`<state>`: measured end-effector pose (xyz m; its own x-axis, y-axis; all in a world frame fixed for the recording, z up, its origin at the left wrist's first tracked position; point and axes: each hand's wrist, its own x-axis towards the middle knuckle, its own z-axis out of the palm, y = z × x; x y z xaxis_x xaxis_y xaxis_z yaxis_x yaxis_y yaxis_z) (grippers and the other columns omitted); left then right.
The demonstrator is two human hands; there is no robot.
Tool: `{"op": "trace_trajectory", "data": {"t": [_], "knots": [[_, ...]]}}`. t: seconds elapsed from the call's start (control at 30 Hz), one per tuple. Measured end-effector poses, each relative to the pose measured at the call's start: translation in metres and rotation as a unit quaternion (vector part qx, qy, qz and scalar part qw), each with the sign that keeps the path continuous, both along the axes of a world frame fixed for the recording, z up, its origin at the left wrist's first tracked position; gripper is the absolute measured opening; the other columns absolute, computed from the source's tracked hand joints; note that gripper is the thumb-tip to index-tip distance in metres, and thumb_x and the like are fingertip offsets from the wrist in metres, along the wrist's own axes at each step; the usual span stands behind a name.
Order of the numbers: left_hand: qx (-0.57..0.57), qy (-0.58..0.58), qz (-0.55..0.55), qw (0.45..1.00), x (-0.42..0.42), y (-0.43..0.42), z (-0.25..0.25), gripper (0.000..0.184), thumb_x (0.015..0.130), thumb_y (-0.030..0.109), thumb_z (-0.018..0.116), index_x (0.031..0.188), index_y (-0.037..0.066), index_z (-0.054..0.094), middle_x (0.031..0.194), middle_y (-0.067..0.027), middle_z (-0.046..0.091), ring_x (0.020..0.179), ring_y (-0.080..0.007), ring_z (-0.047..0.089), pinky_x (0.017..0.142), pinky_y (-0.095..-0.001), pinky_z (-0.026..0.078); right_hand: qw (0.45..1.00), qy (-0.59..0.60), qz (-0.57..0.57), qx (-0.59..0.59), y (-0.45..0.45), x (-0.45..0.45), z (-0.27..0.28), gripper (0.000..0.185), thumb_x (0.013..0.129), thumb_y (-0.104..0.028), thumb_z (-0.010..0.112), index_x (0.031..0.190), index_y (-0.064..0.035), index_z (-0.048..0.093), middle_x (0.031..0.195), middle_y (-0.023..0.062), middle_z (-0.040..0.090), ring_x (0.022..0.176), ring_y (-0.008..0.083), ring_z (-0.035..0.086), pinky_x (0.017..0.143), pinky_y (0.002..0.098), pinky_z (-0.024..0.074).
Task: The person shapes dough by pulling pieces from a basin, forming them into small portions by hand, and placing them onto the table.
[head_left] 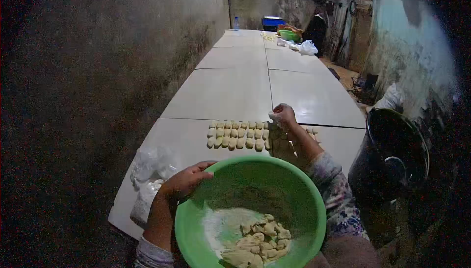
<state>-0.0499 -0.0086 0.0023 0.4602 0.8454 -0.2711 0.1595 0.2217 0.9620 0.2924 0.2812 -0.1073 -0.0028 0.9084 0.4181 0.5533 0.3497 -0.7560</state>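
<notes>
My left hand [189, 179] grips the rim of a large green bowl [314, 204], thumb over the edge. Inside the bowl lies a heap of pale dough pieces [260, 243] beside white flour [221, 224]. Beyond the bowl, several small dough pieces [233, 133] are set out in neat rows on the white table [221, 89]. My right hand [283, 115] is over the table just right of these rows, fingers pinched together. Whether a dough piece is between the fingertips I cannot make out. More pieces show partly behind my right forearm.
Clear plastic bags [149, 170] with white contents lie at the table's left edge. A black bucket [397, 140] stands to the right. At the far end are another green bowl [289, 35], white bags [307, 47], a bottle [236, 23] and a person [316, 25]. A wall runs along the left.
</notes>
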Motion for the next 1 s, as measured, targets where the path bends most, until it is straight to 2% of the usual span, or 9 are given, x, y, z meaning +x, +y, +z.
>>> {"op": "trace_trajectory", "data": {"t": [0.23,0.33,0.43,0.6,0.7,0.73,0.87,0.97,1.0], "knots": [[-0.017,-0.054,0.024,0.998,0.001,-0.001,-0.003,0.042,0.091,0.019,0.053,0.130,0.004,0.043,0.115,-0.0099,0.056,0.099,-0.0155,0.056,0.087,-0.0285,0.046,0.992,-0.112,-0.052,0.007,-0.014,-0.026,0.017,0.026,0.061,-0.012,0.077,0.081,-0.0029,0.063,0.078,0.0120,0.065,0.069,0.0197,0.062,0.060,0.0326,0.0488],[-0.024,-0.055,0.019,0.998,0.004,-0.004,0.006,0.043,0.092,0.019,0.052,0.130,0.003,0.043,0.115,-0.0092,0.056,0.099,-0.0146,0.056,0.086,-0.0271,0.046,0.968,-0.222,-0.117,-0.016,-0.027,-0.031,0.030,0.013,0.069,-0.007,0.068,0.081,-0.0106,0.067,0.084,0.0111,0.066,0.073,0.0277,0.064,0.065,0.0379,0.0498],[-0.023,-0.063,0.024,0.998,0.003,-0.002,0.002,0.044,0.092,0.019,0.052,0.131,0.003,0.042,0.115,-0.0095,0.056,0.099,-0.0141,0.056,0.086,-0.0269,0.046,0.984,-0.157,-0.047,0.069,-0.027,-0.023,0.038,0.013,0.072,-0.011,0.066,0.085,-0.0132,0.069,0.086,0.0106,0.066,0.078,0.0290,0.063,0.069,0.0380,0.0497],[-0.016,-0.048,0.017,0.999,0.001,-0.002,0.001,0.044,0.092,0.020,0.052,0.131,0.002,0.041,0.115,-0.0098,0.056,0.098,-0.0135,0.056,0.085,-0.0271,0.046,0.912,-0.402,-0.054,0.059,-0.027,-0.022,0.025,0.014,0.071,-0.019,0.066,0.084,-0.0206,0.071,0.091,0.0017,0.067,0.094,0.0230,0.058,0.081,0.0435,0.0432],[-0.007,-0.036,0.020,0.999,0.001,-0.002,-0.001,0.044,0.092,0.020,0.052,0.131,0.003,0.042,0.114,-0.0091,0.057,0.098,-0.0131,0.056,0.085,-0.0265,0.046,0.891,-0.443,-0.094,0.018,-0.029,-0.032,0.027,0.012,0.071,-0.021,0.066,0.082,-0.0206,0.071,0.089,0.0026,0.067,0.091,0.0228,0.058,0.081,0.0455,0.0423],[0.008,-0.021,0.016,1.000,0.000,-0.001,-0.003,0.044,0.092,0.020,0.052,0.131,0.004,0.042,0.114,-0.0086,0.057,0.098,-0.0130,0.056,0.084,-0.0262,0.046,0.891,-0.443,-0.095,0.019,-0.029,-0.031,0.025,0.012,0.071,-0.021,0.066,0.082,-0.0206,0.071,0.089,0.0026,0.067,0.091,0.0228,0.058,0.081,0.0455,0.0423],[-0.006,-0.043,0.007,0.999,-0.001,0.001,-0.005,0.043,0.091,0.020,0.052,0.131,0.007,0.043,0.115,-0.0075,0.056,0.097,-0.0126,0.056,0.083,-0.0258,0.046,0.979,-0.166,0.063,0.102,-0.014,-0.004,0.008,0.017,0.074,-0.008,0.063,0.089,-0.0091,0.070,0.094,0.0102,0.066,0.085,0.0283,0.063,0.076,0.0327,0.0502],[-0.019,-0.051,-0.002,0.999,-0.004,0.003,-0.008,0.043,0.091,0.021,0.053,0.131,0.007,0.043,0.115,-0.0075,0.056,0.095,-0.0122,0.056,0.083,-0.0259,0.046,0.976,-0.151,-0.058,0.145,-0.062,-0.010,0.059,0.013,0.079,-0.005,0.062,0.089,-0.0064,0.070,0.094,0.0128,0.066,0.084,0.0249,0.064,0.074,0.0314,0.0508],[-0.016,-0.050,-0.003,0.999,-0.004,0.002,-0.008,0.043,0.091,0.021,0.053,0.131,0.007,0.043,0.115,-0.0075,0.056,0.095,-0.0122,0.056,0.083,-0.0259,0.046,0.989,-0.082,-0.015,0.124,-0.066,-0.005,0.069,0.012,0.081,-0.006,0.061,0.090,-0.0048,0.069,0.093,0.0126,0.067,0.083,0.0230,0.064,0.075,0.0311,0.0503]]}}
